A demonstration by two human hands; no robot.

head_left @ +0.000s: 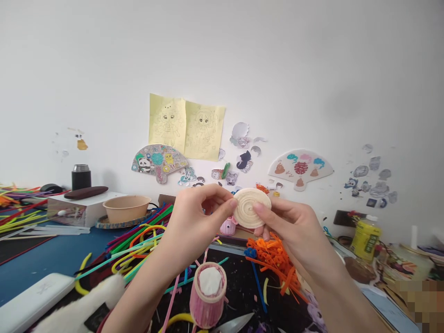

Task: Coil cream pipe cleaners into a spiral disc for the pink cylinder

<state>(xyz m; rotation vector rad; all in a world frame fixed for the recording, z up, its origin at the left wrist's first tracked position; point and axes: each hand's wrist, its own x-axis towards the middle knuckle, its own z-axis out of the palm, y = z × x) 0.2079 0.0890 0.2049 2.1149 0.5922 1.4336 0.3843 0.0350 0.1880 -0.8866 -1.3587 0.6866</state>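
Both hands hold up a cream coiled disc (248, 213), its spiral facing me, above the work table. My left hand (204, 215) pinches the disc's left edge between thumb and fingers. The thumb of my right hand (284, 219) presses on the face near the centre, with the fingers behind, partly hidden. Below stands a pink cup-shaped piece (207, 298) with a cream rim and white filling. A smaller pink piece (228, 226) with an eye-like dot sits behind the disc.
Orange pipe-cleaner pieces (274, 259) lie under my right hand. Coloured pipe cleaners (142, 245) spread to the left. A scissor blade (236, 323) points up at the front. A tan bowl (126, 208), a white case (38, 300) and a yellow bottle (366, 238) stand around.
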